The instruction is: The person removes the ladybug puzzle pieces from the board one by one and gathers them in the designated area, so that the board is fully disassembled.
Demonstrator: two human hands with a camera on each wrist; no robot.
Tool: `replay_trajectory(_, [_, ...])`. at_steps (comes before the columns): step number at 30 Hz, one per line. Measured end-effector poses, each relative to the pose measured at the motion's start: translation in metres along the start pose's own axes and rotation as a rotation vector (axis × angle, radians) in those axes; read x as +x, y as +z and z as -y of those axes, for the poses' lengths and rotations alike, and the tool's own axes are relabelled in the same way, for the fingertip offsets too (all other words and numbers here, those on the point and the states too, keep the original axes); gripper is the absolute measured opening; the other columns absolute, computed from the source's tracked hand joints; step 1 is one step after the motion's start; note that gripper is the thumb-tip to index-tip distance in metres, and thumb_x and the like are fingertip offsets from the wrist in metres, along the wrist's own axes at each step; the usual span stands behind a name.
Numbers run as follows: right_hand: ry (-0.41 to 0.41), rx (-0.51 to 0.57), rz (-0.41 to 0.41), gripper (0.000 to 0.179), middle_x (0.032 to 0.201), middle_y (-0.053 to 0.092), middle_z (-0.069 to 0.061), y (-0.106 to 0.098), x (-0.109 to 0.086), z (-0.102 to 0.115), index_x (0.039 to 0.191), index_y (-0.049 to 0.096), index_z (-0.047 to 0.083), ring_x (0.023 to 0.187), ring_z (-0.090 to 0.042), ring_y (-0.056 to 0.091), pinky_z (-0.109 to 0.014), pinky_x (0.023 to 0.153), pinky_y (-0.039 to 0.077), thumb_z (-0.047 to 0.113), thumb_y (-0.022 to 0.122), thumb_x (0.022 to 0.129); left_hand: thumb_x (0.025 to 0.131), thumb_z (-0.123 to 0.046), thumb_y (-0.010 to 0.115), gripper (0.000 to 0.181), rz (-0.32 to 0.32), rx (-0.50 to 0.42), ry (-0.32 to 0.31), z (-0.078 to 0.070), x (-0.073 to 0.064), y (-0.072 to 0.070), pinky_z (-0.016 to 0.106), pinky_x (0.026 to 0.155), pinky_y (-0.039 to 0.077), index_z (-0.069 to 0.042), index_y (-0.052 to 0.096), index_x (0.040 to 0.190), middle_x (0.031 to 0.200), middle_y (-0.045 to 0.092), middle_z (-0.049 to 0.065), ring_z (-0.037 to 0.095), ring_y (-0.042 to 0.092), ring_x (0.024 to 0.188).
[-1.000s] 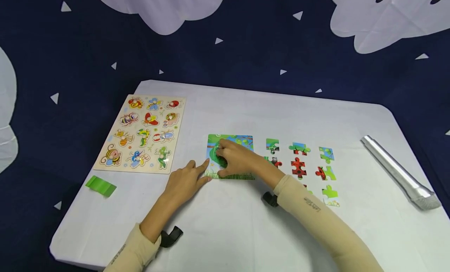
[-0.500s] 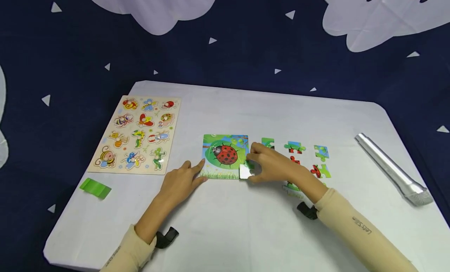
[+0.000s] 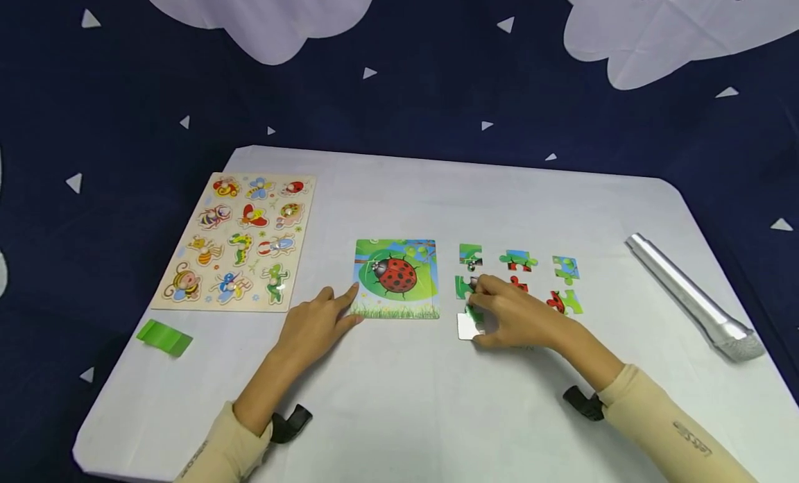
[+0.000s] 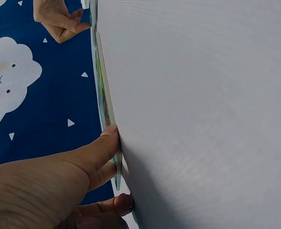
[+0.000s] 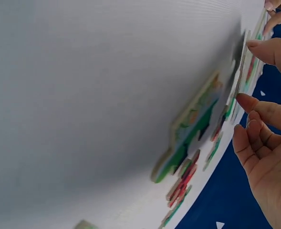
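Observation:
A square ladybug puzzle board [image 3: 394, 278] lies flat near the table's middle. My left hand [image 3: 315, 330] rests at its lower left, index finger and thumb relaxed against the edge; the left wrist view shows the thumb [image 4: 109, 131] at the board's rim. Right of the board, my right hand [image 3: 518, 313] pinches a jigsaw piece [image 3: 468, 326] by its edges between thumb and index finger. Its surface glares white, with green near the fingers. Several loose jigsaw pieces lie in rows about this hand, among them a tree-and-ladybug piece [image 3: 518, 259] and a corner piece [image 3: 566, 268]. The hand covers some of them.
A wooden insect peg puzzle [image 3: 234, 243] lies at the table's left, with a green strip [image 3: 165, 338] below it. Toward the right edge is a long silver foil-like object [image 3: 693, 295]. A dark blue cloth with clouds hangs behind the white table [image 3: 399, 413].
My right hand has moved right from over the board to the loose pieces, carrying a jigsaw piece and uncovering the ladybug picture. The left hand has stayed at the board's edge.

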State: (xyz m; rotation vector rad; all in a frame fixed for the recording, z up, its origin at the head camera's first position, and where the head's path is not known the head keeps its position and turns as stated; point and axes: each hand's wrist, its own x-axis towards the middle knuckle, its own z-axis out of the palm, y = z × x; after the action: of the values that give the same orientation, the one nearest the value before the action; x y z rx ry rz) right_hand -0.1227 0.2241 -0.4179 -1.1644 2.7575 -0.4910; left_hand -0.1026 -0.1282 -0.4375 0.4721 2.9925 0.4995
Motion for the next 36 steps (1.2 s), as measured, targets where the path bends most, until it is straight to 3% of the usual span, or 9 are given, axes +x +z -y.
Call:
replay_trajectory(7, [0.058, 0.018, 0.031, 0.063, 0.095, 0.047, 0.0, -0.006, 0.003, -0.002, 0.118, 0.069, -0.001, 0.081, -0.008, 0.041, -0.023, 0.069, 0.041, 0.039, 0.087, 0.073, 0.091, -0.042, 0.07, 0.059, -0.023, -0.043, 0.035, -0.001, 0.006, -0.002, 0.029, 0.047, 0.036, -0.013, 0.058, 0.14, 0.087, 0.061, 0.009, 0.015, 0.042, 0.051])
replay_trajectory(11, [0.146, 0.007, -0.002, 0.09, 0.112, 0.052, -0.009, -0.038, 0.018, -0.012, 0.139, 0.054, -0.001, 0.09, -0.016, 0.047, -0.032, 0.075, 0.046, 0.053, 0.084, 0.074, 0.091, -0.043, 0.07, 0.06, -0.114, -0.03, 0.105, -0.006, 0.027, -0.025, 0.027, 0.044, 0.035, -0.012, 0.058, 0.14, 0.084, 0.057, 0.006, 0.014, 0.041, 0.051])
replay_trajectory(14, [0.226, -0.04, -0.051, 0.107, 0.138, 0.044, -0.018, -0.072, 0.043, -0.028, 0.154, 0.036, 0.007, 0.115, -0.03, 0.047, -0.048, 0.094, 0.046, 0.061, 0.081, 0.072, 0.093, -0.047, 0.066, 0.063, -0.172, 0.026, 0.134, -0.013, 0.061, -0.055, 0.031, 0.053, 0.043, -0.014, 0.052, 0.145, 0.098, 0.059, 0.009, 0.02, 0.052, 0.065])
replay_trajectory(17, [0.324, -0.094, -0.089, 0.118, 0.159, 0.018, -0.023, -0.106, 0.074, -0.046, 0.161, 0.017, 0.019, 0.139, -0.045, 0.03, -0.065, 0.107, 0.03, 0.068, 0.077, 0.072, 0.095, -0.058, 0.056, 0.072, -0.187, 0.101, 0.111, -0.021, 0.107, -0.084, 0.043, 0.083, 0.046, -0.018, 0.04, 0.154, 0.132, 0.054, 0.014, 0.03, 0.057, 0.106])
replay_trajectory(20, [0.414, -0.141, -0.113, 0.123, 0.164, -0.008, -0.021, -0.132, 0.105, -0.061, 0.161, 0.001, 0.028, 0.149, -0.05, 0.006, -0.074, 0.11, 0.013, 0.076, 0.07, 0.072, 0.094, -0.071, 0.043, 0.083, -0.165, 0.171, 0.05, -0.03, 0.154, -0.104, 0.059, 0.108, 0.028, -0.026, 0.021, 0.16, 0.161, 0.026, 0.014, 0.037, 0.032, 0.141])
replay_trajectory(22, [0.461, -0.157, -0.123, 0.124, 0.163, -0.021, -0.018, -0.142, 0.121, -0.067, 0.16, -0.007, 0.031, 0.15, -0.046, -0.009, -0.077, 0.109, 0.004, 0.081, 0.065, 0.071, 0.091, -0.078, 0.036, 0.089, -0.139, 0.207, 0.004, -0.035, 0.179, -0.111, 0.067, 0.113, 0.014, -0.031, 0.007, 0.161, 0.167, 0.004, 0.011, 0.04, 0.013, 0.15])
replay_trajectory(24, [0.492, -0.185, -0.126, 0.126, 0.16, -0.03, -0.015, -0.146, 0.133, -0.071, 0.158, -0.012, 0.034, 0.149, -0.041, -0.02, -0.078, 0.107, -0.002, 0.085, 0.061, 0.07, 0.088, -0.083, 0.032, 0.093, -0.108, 0.233, -0.031, -0.038, 0.195, -0.113, 0.073, 0.112, 0.002, -0.036, -0.006, 0.159, 0.166, -0.014, 0.009, 0.041, -0.006, 0.152])
replay_trajectory(28, [0.521, -0.235, -0.118, 0.128, 0.156, -0.038, -0.013, -0.141, 0.146, -0.077, 0.156, -0.017, 0.036, 0.146, -0.039, -0.029, -0.081, 0.102, -0.009, 0.09, 0.057, 0.067, 0.083, -0.089, 0.027, 0.099, -0.054, 0.248, -0.063, -0.039, 0.204, -0.103, 0.078, 0.105, -0.01, -0.039, -0.021, 0.154, 0.16, -0.032, 0.008, 0.04, -0.026, 0.147])
replay_trajectory(36, [0.569, -0.252, -0.032, 0.127, 0.156, -0.038, -0.015, -0.121, 0.146, -0.081, 0.156, -0.016, 0.039, 0.144, -0.041, -0.031, -0.082, 0.099, -0.014, 0.091, 0.057, 0.066, 0.078, -0.093, 0.027, 0.105, 0.008, 0.229, -0.102, -0.033, 0.197, -0.085, 0.079, 0.103, -0.012, -0.04, -0.025, 0.152, 0.157, -0.036, 0.008, 0.041, -0.03, 0.144])
